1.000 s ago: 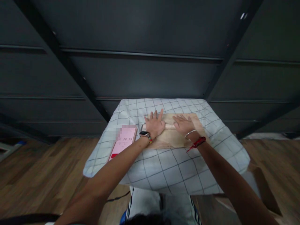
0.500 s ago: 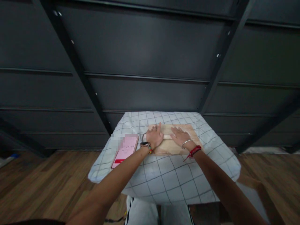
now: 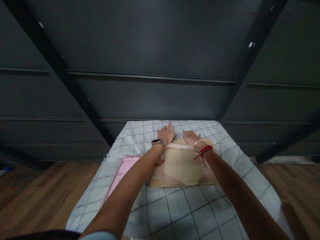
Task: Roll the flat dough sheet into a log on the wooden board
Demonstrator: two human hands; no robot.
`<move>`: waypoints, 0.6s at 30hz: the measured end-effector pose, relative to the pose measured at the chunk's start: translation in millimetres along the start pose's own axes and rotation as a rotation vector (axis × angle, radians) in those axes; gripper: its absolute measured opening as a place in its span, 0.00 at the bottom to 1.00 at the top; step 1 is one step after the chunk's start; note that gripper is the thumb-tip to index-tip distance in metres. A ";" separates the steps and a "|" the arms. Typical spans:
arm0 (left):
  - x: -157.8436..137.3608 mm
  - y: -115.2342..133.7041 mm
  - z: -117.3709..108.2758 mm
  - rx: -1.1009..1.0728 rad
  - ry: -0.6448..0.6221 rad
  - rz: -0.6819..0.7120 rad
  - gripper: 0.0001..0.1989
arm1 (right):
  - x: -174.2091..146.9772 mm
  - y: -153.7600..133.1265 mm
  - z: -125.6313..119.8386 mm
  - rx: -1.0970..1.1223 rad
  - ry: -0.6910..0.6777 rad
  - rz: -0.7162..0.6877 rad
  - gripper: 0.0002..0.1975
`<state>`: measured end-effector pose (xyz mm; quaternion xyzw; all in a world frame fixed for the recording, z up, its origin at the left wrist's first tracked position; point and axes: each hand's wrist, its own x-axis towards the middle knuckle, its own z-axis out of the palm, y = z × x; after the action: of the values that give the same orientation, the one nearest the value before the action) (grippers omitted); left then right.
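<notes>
My left hand [image 3: 166, 134] reaches past the far edge of a thin light-brown board [image 3: 157, 178], its index finger stretched out and its fingers apart. My right hand [image 3: 191, 137] lies palm down at the same far edge, with fingers extended. A pale, smooth rod [image 3: 180, 146], like a rolling pin, runs crosswise near the board's far side. It passes below the heels of both hands or the wrists, and its ends are hidden. Nearer me, a thin pale patch [image 3: 183, 168], perhaps flattened dough, covers the board's middle.
The board rests on a small table with a white checked cloth [image 3: 170, 213]. A pink-screened phone [image 3: 122, 170] lies at the left, partly covered by my left forearm. A dark panelled wall [image 3: 155, 96] stands behind the table. Wooden floor [image 3: 45, 190] shows at the sides.
Both hands have moved forward from the board's middle to its far edge. The rod has rolled the same way, baring the pale patch. The view has shifted closer to the table.
</notes>
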<state>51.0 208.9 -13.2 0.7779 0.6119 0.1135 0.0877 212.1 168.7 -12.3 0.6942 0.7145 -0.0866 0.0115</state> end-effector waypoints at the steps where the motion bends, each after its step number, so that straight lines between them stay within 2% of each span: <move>1: 2.5 0.3 0.4 -0.004 -0.005 -0.010 0.30 | 3.0 -0.5 -0.9 0.000 -0.002 -0.004 0.26; 5: 3.2 -0.8 0.8 -0.007 -0.014 -0.039 0.30 | 0.3 -6.3 -10.5 -0.005 0.037 -0.047 0.24; 8: -0.6 -3.1 1.1 -0.029 -0.051 -0.077 0.30 | -19.4 -9.4 -15.5 -0.033 0.184 -0.131 0.24; 11: -4.1 -3.1 -0.2 -0.036 -0.028 -0.097 0.30 | -46.9 -5.6 -6.7 -0.108 0.332 -0.230 0.24; 13: -8.4 -1.4 -2.9 -0.025 0.011 -0.094 0.30 | -61.3 1.1 4.6 -0.135 0.337 -0.189 0.24; 15: -17.3 -0.2 -6.1 -0.010 0.031 -0.027 0.30 | -67.7 8.9 14.0 -0.138 0.317 -0.110 0.24; 18: -39.3 -2.5 -8.1 0.059 0.083 0.209 0.29 | -63.2 17.7 17.7 -0.142 0.246 -0.108 0.24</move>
<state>37.5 171.2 -8.9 0.8343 0.5335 0.1359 0.0271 230.2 104.1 -23.0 0.6577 0.7510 0.0493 -0.0318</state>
